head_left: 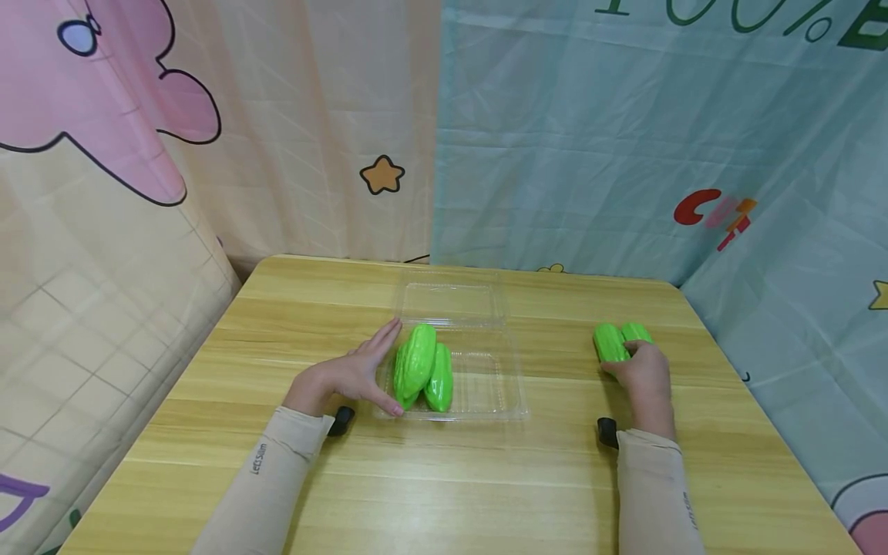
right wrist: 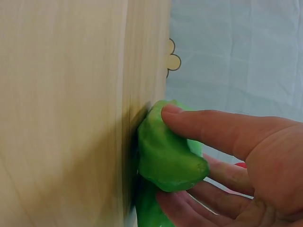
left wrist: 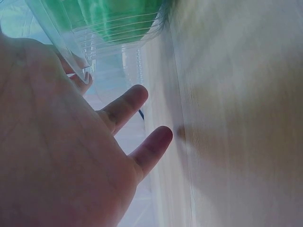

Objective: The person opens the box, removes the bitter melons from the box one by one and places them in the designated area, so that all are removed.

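A clear plastic clamshell box [head_left: 486, 385] lies on the table with its lid folded back. Bumpy green bitter melons [head_left: 419, 359] are piled in its left part. My left hand [head_left: 354, 374] rests along the left side of the box, thumb at the front corner and fingers spread towards the back. In the left wrist view, the box rim [left wrist: 86, 75] passes by its fingers, and two fingers stick out straight. On the right, my right hand [head_left: 641, 378] pinches a bitter melon [right wrist: 173, 151] between thumb and fingers. Beside that one lies another bitter melon [head_left: 610, 343].
The clear lid [head_left: 451, 302] lies flat behind the box. The wooden table [head_left: 472, 493] ends in front of printed curtains [head_left: 555, 154] at the back and sides. A dark wrist camera mount [head_left: 607, 432] sits at the right wrist, and a similar one [head_left: 341, 421] at the left.
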A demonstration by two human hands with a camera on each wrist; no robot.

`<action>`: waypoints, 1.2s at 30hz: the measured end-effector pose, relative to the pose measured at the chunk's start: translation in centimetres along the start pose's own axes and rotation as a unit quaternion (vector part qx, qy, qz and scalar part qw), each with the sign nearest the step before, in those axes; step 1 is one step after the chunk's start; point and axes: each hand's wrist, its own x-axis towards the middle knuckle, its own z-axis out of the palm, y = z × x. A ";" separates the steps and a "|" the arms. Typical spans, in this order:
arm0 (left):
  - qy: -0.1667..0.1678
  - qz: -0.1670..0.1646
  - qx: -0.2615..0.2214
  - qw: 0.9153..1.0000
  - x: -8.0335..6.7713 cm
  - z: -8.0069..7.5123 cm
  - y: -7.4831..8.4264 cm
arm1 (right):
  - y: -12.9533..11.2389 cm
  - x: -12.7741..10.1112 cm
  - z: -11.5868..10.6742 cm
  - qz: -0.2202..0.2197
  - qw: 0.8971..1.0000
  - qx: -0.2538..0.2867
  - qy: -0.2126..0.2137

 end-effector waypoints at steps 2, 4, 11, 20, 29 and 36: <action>-0.002 -0.002 -0.002 1.000 0.0 0.0 0.0 | 0.0 0.0 0.1 -0.002 1.000 -0.007 0.002; -0.002 -0.003 -0.001 1.000 -0.1 0.0 -0.1 | 0.0 0.0 0.1 -0.004 1.000 -0.012 0.005; -0.005 -0.011 0.002 1.000 -0.1 0.1 0.0 | -0.1 -0.1 0.1 -0.011 1.000 -0.026 0.006; -0.002 -0.009 0.002 1.000 -0.1 0.1 0.0 | -0.4 -0.3 -0.3 -0.017 0.999 -0.034 0.006; -0.006 -0.008 0.007 1.000 -0.1 0.1 0.0 | -1.6 -0.8 -1.1 -0.031 0.999 0.012 0.033; -0.003 -0.007 0.006 1.000 -0.1 0.0 0.0 | -3.9 -1.9 -2.5 -0.051 0.992 0.114 0.021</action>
